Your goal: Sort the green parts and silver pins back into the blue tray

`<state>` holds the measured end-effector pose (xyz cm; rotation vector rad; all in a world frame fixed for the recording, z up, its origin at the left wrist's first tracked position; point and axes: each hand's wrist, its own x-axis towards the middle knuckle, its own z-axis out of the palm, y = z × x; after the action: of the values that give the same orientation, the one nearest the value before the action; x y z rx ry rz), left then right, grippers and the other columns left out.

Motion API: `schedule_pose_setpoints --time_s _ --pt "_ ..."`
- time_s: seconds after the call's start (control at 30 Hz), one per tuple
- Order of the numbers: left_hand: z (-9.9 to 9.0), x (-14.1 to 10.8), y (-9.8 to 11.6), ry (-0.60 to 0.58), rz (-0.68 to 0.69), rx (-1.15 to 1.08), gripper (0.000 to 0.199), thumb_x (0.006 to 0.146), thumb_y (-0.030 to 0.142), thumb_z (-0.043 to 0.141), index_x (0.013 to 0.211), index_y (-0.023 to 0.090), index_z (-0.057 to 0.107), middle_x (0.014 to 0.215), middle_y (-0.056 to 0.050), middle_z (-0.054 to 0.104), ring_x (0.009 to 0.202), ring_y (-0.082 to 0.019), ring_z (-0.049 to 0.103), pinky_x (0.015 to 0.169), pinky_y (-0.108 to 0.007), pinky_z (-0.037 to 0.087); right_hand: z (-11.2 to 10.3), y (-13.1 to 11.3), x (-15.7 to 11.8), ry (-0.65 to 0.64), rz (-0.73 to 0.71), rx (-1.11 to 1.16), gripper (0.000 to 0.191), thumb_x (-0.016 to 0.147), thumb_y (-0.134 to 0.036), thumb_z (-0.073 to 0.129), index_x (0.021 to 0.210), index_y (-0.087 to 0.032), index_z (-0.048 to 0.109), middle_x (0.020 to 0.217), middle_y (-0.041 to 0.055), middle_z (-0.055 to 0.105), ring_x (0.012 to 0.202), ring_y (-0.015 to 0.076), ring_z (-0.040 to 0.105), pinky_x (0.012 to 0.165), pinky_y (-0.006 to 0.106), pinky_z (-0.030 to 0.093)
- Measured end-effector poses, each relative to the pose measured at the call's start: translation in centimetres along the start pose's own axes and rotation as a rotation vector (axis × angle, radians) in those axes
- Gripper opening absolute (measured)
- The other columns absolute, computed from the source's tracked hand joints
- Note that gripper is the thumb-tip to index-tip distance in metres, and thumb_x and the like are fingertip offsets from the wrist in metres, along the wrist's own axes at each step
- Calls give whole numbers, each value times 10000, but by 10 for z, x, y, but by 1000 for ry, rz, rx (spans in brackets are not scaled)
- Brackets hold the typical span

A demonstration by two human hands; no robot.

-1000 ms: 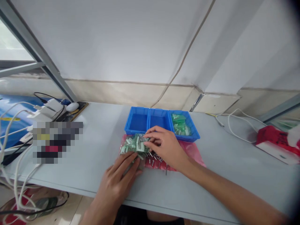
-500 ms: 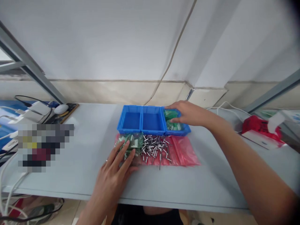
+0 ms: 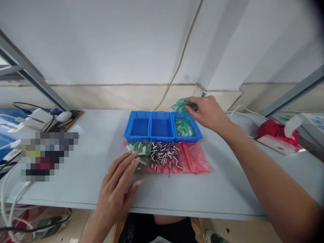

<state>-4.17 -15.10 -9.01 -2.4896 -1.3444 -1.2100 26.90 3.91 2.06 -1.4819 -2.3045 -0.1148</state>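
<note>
Between the thumb and fingers of my right hand is a small green plastic bag, raised above the right blue bin. Other green bags of small metal parts lie in that bin. My left hand has its fingers spread, with the fingertips at green bags on the left of a red plastic bag. Loose silver pop rivets are heaped on the red bag. The middle blue bin and left blue bin show bare bottoms.
On the left are white plugs and chargers, cables and a white mouse. A red tissue pack and a white box sit at right. Metal frame posts stand at both sides, with a wall behind.
My right hand has come up out of the right bin with a green bag in its grip. My left hand has drawn back slightly toward me and its thumb has opened outward.
</note>
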Motion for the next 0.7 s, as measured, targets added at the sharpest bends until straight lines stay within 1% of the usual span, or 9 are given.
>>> schedule_pose_setpoints --time_s 0.07,0.13,0.17,0.23,0.3,0.43,0.57,0.63,0.7 --pt "-1 8 10 131 -150 -197 381 980 108 620 1347 211 644 1316 -108 697 1256 -244 659 1050 -397 592 -9 -20 -15 78 48 375 202 975 -298 626 1053 -178 769 814 48 757 742 228 747 746 364 566" --pt "2 20 20 199 -388 -459 357 993 152 627 1340 236 630 1256 -82 708 1106 -190 721 929 -316 641 -8 -49 -37 39 89 819 245 936 -383 715 1119 -222 743 887 28 772 671 192 738 676 343 600" --pt "4 27 25 219 -476 -605 402 998 199 638 1394 250 587 1266 -86 705 1082 -193 734 884 -316 662 -4 -64 -50 -4 113 988 308 918 -395 748 1188 -249 716 952 23 783 678 184 742 686 345 621" --pt "11 39 29 159 -598 -833 513 977 284 694 1466 267 538 1264 -91 717 1067 -206 749 854 -324 683 9 -92 -76 -111 185 1156 270 927 -376 749 1169 -263 715 955 19 781 720 177 751 706 332 638" --pt "18 46 28 101 -688 -910 515 941 332 748 1426 259 591 1201 -83 750 1023 -200 763 832 -298 684 23 -109 -96 -225 232 1283 278 958 -364 713 1217 -264 695 932 20 776 724 172 750 706 329 647" --pt "24 45 23 154 -751 -793 357 898 372 787 1212 224 708 1119 -64 751 856 -152 742 674 -233 667 39 -116 -112 -290 170 1205 452 989 -342 660 1426 -243 598 919 24 744 732 153 713 675 297 609" --pt "20 48 22 166 -754 -645 303 873 396 808 1063 187 699 833 -1 705 673 -99 673 580 -167 592 44 -116 -113 -297 122 1136 323 973 -354 675 1268 -223 688 934 35 756 788 171 703 649 277 556" --pt "17 57 21 146 -737 -625 333 869 415 810 1079 187 691 828 4 689 645 -87 649 550 -153 561 46 -117 -112 -280 161 1184 285 967 -358 688 1221 -229 681 945 29 762 812 177 709 661 274 544" --pt "15 66 19 72 -729 -661 407 871 438 805 1180 200 685 848 5 673 603 -77 617 505 -155 543 47 -116 -111 -236 215 1223 209 975 -382 680 1116 -228 671 832 3 730 735 163 679 616 262 506"
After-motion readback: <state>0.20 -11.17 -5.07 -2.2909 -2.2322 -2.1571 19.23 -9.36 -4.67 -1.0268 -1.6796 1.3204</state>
